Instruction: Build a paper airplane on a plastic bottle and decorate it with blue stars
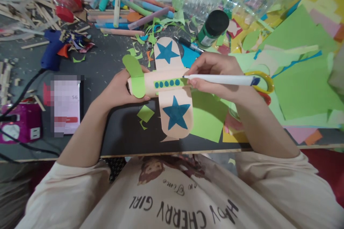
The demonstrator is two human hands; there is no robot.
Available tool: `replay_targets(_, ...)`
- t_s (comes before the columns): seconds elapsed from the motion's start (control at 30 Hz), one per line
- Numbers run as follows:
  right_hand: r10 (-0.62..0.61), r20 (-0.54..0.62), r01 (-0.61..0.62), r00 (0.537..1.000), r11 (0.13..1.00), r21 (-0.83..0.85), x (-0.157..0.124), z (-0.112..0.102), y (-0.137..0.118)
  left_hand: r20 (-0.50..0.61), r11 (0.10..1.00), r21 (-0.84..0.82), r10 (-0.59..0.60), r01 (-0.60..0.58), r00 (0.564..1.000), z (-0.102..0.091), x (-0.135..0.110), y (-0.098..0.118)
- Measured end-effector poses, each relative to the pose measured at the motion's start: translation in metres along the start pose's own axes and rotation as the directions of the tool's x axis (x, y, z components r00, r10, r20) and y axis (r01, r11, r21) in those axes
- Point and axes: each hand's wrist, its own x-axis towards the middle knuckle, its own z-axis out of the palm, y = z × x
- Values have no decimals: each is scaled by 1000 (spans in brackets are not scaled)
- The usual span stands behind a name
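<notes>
A paper airplane model [150,83] in pale peach lies across the middle of the table, with a light green tail strip [138,78] at its left end. Each wing bears a blue star [176,112]. Along the body runs a green strip with several blue dots [167,83]. My left hand [118,86] is closed around the tail end, some fingers hidden behind it. My right hand [215,73] pinches a white marker pen [223,79], its dark tip at the right part of the green strip.
A blue glue gun [51,50], a phone [67,105] and a purple box [21,123] are at left. Coloured pens, paper scraps and a dark-lidded jar [213,28] lie behind. Yellow-handled scissors [266,80] and green paper sheets [303,68] are at right.
</notes>
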Motion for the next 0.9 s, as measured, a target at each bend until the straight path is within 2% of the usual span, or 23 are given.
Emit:
replay_targets(0.3,3,-35,-6,999,995,-99,0,4,-3,27,998,40,-43,42,999,-5,0,0)
replay_targets(0.5,-18,-15,16,1000,992,-126,-2,4,1,24,998,56,0,-1,1000,-6,0,-1)
replay_targets(0.73,-35,-60,23,998,982,-185,-3,5,5,21,998,52,22,-23,1000,-4,1,-6)
replay_targets(0.9,-37,-31,30,999,982,-185,-5,5,6,13,998,49,36,-37,999,-3,0,-9)
